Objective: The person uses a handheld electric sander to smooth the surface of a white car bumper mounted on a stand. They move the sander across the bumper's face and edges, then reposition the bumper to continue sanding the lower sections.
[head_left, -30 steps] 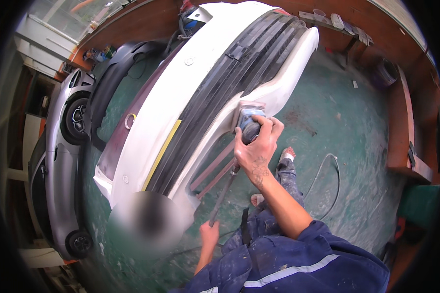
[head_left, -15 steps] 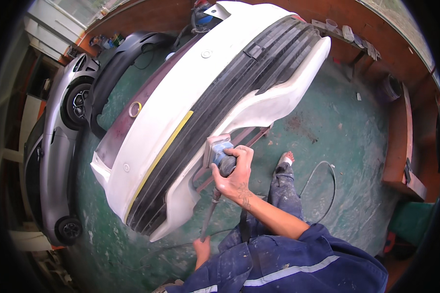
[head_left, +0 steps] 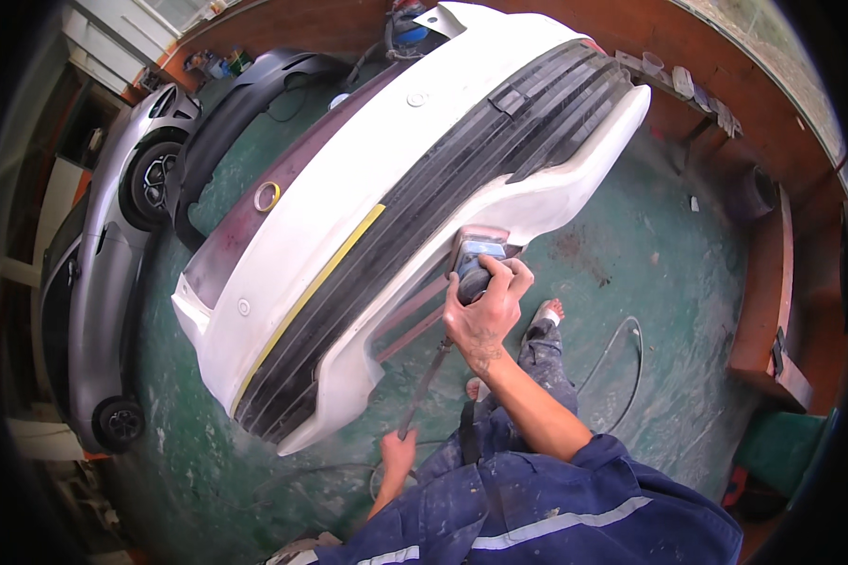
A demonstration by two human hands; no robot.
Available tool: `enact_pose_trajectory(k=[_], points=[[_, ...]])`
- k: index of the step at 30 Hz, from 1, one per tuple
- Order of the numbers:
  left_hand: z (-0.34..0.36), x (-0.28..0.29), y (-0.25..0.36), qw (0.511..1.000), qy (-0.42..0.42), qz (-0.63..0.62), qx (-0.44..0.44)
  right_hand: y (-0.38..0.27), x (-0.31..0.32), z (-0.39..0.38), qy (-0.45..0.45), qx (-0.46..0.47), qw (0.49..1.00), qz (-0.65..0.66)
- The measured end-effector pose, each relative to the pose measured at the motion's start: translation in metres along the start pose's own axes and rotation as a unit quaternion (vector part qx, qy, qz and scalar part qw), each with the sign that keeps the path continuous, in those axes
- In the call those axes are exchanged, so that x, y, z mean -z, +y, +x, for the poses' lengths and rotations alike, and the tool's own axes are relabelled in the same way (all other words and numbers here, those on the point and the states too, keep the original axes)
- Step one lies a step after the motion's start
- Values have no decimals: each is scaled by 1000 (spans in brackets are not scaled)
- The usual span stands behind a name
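A white car bumper (head_left: pixel 356 169) with a black slatted lower grille (head_left: pixel 424 212) lies slantwise before me. My right hand (head_left: pixel 490 306) is wrapped round a dusty blue-and-black power sander (head_left: pixel 477 268). The sander's flat pad meets the bumper's white lower edge near the middle of its length; exact contact is hard to tell. From the sander a hose (head_left: pixel 426 384) runs down to my left hand (head_left: pixel 398 456), whose fingers close round it lower down. Yellow tape (head_left: pixel 313 299) lines part of the grille's upper edge.
A tape roll (head_left: pixel 267 196) rests on the maroon panel (head_left: pixel 240 231) behind the bumper. A dark bumper (head_left: pixel 219 127) and a silver car (head_left: pixel 108 273) stand at left. More hose (head_left: pixel 639 353) loops over the green floor, right of my foot. A ledge (head_left: pixel 664 83) holds small items.
My right hand and the sander have moved right and slightly farther away along the bumper's lower edge. The left hand has shifted a little right and up with the hose.
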State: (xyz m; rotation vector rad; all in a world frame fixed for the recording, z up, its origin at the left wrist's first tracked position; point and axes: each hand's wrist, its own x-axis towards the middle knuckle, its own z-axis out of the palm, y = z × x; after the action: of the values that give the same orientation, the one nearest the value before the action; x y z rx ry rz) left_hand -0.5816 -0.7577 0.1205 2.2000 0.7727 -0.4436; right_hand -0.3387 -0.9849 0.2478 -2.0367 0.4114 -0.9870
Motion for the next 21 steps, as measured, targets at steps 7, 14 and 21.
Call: enact_pose_trajectory(k=[7,14,21], points=[[-5,1,5,999,-20,30,3,11,3,-6,-7,6,1000,-15],[-6,-2,-5,998,-44,48,1,6,11,-1,-27,27,998,-45],[-5,-6,24,998,-31,36,-38,42,28,16,9,-69,993,-99]])
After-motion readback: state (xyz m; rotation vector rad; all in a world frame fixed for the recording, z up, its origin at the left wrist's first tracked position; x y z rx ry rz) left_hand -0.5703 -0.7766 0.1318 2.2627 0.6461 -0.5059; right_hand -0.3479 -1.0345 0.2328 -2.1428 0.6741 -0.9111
